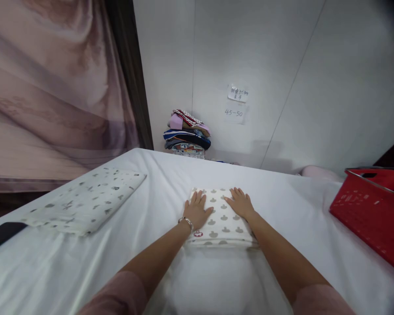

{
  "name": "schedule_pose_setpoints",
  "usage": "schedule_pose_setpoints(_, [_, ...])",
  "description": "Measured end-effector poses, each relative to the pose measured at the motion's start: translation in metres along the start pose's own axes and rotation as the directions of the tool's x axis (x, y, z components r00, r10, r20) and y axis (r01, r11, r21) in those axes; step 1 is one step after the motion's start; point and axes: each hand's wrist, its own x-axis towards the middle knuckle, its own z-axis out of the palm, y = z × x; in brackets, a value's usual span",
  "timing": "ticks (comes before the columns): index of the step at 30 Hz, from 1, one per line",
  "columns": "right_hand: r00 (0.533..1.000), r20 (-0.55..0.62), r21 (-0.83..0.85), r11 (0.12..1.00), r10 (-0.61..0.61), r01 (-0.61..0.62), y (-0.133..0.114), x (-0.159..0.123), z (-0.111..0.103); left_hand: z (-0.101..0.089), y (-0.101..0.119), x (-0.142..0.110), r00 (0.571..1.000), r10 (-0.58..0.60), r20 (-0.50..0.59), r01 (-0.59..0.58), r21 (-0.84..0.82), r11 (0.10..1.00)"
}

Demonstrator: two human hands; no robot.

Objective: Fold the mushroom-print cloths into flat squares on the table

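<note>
A folded white cloth (223,218) with a grey mushroom-like print lies in front of me on the white-covered table (164,192). A small pink mark shows near its front left corner. My left hand (197,211), with a bracelet at the wrist, rests flat on the cloth's left side, fingers spread. On the right side, my right hand (240,203) lies flat near the far corner, its fingers stretched out. Neither hand grips the cloth; both press on its top.
A second folded printed cloth (88,199) lies at the left, touching a dark flat object (5,235). The red basket (371,214) with a metal handle stands at the right. Behind the table are a stack of folded clothes (187,135), a pink curtain (59,87) and a wall with paper notes (235,113).
</note>
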Motion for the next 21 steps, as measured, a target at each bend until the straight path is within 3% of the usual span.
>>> schedule_pose_setpoints(6, [0.997, 0.069, 0.017, 1.0, 0.02, -0.022, -0.002, -0.011, -0.011, -0.004, -0.001, 0.0, 0.999, -0.013, 0.029, 0.014, -0.036, 0.999])
schedule_pose_setpoints(15, [0.999, -0.033, 0.031, 0.999, -0.028, 0.029, 0.011, -0.059, 0.002, -0.003, 0.0, 0.006, 0.999, -0.016, 0.029, 0.019, -0.075, 0.997])
schedule_pose_setpoints(21, [0.997, -0.058, 0.161, 0.985, -0.055, 0.064, 0.032, -0.091, 0.005, -0.01, -0.024, -0.015, 0.999, 0.008, 0.053, 0.004, -0.226, 0.974])
